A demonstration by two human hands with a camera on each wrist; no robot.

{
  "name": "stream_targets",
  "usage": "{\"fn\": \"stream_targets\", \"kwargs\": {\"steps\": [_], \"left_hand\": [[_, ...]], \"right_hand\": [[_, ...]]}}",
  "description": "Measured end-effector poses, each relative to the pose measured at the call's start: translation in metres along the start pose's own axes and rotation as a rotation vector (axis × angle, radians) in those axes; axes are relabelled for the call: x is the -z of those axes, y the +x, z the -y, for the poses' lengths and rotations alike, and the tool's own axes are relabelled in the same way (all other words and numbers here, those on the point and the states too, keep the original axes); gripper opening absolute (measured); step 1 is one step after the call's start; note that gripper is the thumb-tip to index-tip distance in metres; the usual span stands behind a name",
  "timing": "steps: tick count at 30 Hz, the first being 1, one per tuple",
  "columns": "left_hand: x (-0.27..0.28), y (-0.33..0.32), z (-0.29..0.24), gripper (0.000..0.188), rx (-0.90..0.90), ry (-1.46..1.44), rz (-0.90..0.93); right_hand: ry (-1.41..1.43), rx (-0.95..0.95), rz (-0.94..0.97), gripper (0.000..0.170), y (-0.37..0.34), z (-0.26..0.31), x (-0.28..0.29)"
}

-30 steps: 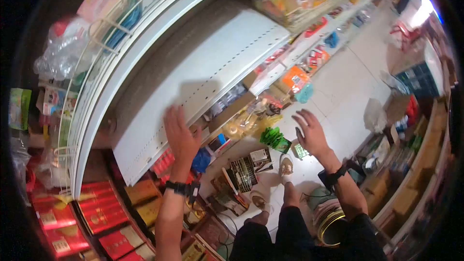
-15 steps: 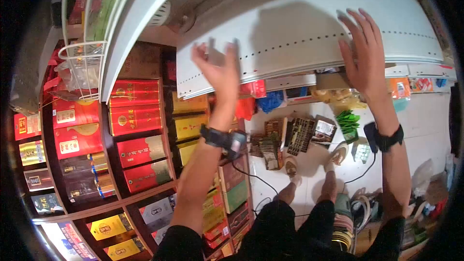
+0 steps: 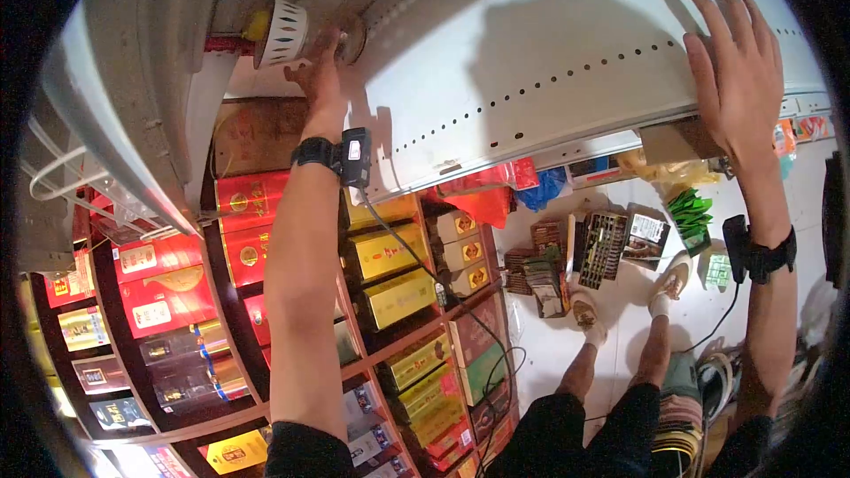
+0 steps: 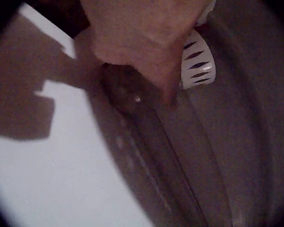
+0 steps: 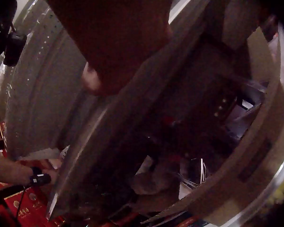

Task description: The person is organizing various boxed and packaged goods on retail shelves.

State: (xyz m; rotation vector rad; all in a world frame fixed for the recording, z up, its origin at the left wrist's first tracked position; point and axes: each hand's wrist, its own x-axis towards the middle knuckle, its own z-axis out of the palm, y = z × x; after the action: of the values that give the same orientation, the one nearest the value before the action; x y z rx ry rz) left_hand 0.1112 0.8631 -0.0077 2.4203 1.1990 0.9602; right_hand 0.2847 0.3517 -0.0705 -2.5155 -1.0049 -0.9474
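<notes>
A long white shelf panel (image 3: 549,62) with a row of small holes crosses the head view. At its left end is my left hand (image 3: 320,84), fingers partly extended beside a round fitting and a white cup-like holder (image 3: 283,33) with diamond-shaped cutouts. The left wrist view shows this hand (image 4: 137,38) above the dark fitting, the holder (image 4: 199,61) to its right; most fingers are hidden. My right hand (image 3: 737,80) is spread over the panel's right part, fingers straight, holding nothing; contact cannot be told. The right wrist view shows only part of it (image 5: 118,56).
Red boxes (image 3: 168,288) and gold boxes (image 3: 396,296) fill wooden compartments at lower left. A wire rack (image 3: 62,168) is at the left edge. Dark trays (image 3: 602,248) and green packets (image 3: 689,211) lie on the floor near the feet. A cable hangs from each wrist.
The view has swung left along the panel. My left hand has moved from over the panel to the fitting at its left end; my right hand remains spread over the panel.
</notes>
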Motion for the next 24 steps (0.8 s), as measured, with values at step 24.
{"fn": "stream_targets", "kwargs": {"steps": [24], "left_hand": [[0.053,0.056,-0.016,0.123,-0.219,-0.237,-0.074]], "right_hand": [[-0.030,0.019,-0.051,0.043,0.000,-0.006,-0.006]]}}
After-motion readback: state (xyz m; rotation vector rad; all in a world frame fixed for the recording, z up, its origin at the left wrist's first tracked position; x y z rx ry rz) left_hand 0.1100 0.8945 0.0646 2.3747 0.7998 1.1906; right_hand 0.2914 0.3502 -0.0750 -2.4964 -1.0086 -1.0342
